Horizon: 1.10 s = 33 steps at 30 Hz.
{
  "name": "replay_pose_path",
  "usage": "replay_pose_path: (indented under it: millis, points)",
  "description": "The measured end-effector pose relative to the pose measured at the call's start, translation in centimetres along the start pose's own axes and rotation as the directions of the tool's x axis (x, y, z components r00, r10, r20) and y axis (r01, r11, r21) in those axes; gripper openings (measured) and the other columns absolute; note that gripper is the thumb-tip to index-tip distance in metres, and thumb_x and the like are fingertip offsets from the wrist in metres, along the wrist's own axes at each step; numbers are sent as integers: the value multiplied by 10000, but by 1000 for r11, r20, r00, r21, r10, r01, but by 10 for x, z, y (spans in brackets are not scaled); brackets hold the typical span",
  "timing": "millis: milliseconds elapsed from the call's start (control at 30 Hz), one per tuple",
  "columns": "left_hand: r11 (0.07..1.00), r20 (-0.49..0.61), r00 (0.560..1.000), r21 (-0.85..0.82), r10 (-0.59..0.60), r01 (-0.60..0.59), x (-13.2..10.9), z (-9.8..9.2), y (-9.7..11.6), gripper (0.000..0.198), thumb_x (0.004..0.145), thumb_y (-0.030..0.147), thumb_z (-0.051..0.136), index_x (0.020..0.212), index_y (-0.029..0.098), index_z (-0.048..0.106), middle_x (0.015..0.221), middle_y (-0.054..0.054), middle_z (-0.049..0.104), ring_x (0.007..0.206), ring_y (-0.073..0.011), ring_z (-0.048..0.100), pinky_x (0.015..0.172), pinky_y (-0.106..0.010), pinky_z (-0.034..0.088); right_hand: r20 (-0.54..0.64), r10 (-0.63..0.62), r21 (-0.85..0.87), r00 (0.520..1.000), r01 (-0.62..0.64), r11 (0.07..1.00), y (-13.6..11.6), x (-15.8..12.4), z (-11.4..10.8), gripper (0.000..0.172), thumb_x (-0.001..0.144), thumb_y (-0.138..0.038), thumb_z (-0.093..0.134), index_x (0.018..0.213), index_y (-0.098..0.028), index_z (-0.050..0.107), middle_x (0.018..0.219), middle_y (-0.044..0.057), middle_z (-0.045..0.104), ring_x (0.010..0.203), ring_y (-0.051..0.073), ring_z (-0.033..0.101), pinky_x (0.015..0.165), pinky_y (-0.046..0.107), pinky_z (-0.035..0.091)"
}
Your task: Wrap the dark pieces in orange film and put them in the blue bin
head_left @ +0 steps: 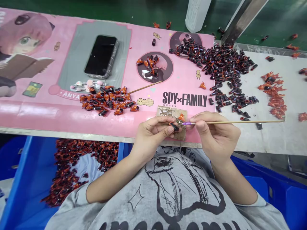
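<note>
Between the thumb and fingers of my left hand [157, 131] is a small black-and-orange plastic part [174, 126]. My right hand [214, 134] pinches a thin wooden stick [244, 122] with a purple tip [187, 123]. That tip points left, close to the black part; whether they touch I cannot tell. Under my hands lies a small brown board [165, 111] with a smeared, wet-looking surface. An orange flame-shaped piece [181, 117] shows just above the stick's tip.
A heap of black parts [220, 60] covers the right side. Orange pieces [275, 95] lie farther right. Black-and-orange parts [107, 99] are piled at left beside another stick [145, 87] and a phone [102, 56]. Below, a blue bin [31, 179] holds many parts.
</note>
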<state>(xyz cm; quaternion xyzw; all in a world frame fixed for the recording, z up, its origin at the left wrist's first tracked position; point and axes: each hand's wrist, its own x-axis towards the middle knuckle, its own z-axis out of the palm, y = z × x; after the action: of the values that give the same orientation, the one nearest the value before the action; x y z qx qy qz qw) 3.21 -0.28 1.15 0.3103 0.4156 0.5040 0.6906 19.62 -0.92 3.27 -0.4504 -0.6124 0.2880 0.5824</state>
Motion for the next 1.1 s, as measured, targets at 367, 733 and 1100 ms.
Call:
replay_pose_path:
  millis: [367, 733, 1100]
  points:
    - [998, 14, 999, 30, 51, -52, 0, 2, 6, 211, 646, 308, 939, 801, 235, 815, 795, -12, 789, 597, -93, 660, 520, -177, 555, 96, -85, -20, 992, 87, 996, 2, -1, 0, 90, 948, -212, 674, 879, -208, 732, 811, 11, 755, 750, 145, 697, 701, 289, 536]
    - [995, 27, 999, 87, 39, -42, -8, 3, 14, 237, 670, 363, 921, 839, 239, 811, 785, -22, 787, 679, -155, 729, 575, -233, 594, 6, -39, -25, 999, 39, 999, -6, -2, 1, 149, 974, -341, 642, 883, -263, 731, 792, 20, 745, 700, 172, 690, 656, 333, 570]
    - [993, 51, 996, 85, 77, -82, -17, 7, 17, 162, 714, 317, 899, 855, 277, 832, 770, -5, 808, 665, -150, 751, 589, -223, 629, -48, -18, 33, 999, 20, 999, -7, -4, 8, 181, 963, -360, 662, 846, -241, 732, 751, 9, 728, 669, 151, 692, 596, 287, 575]
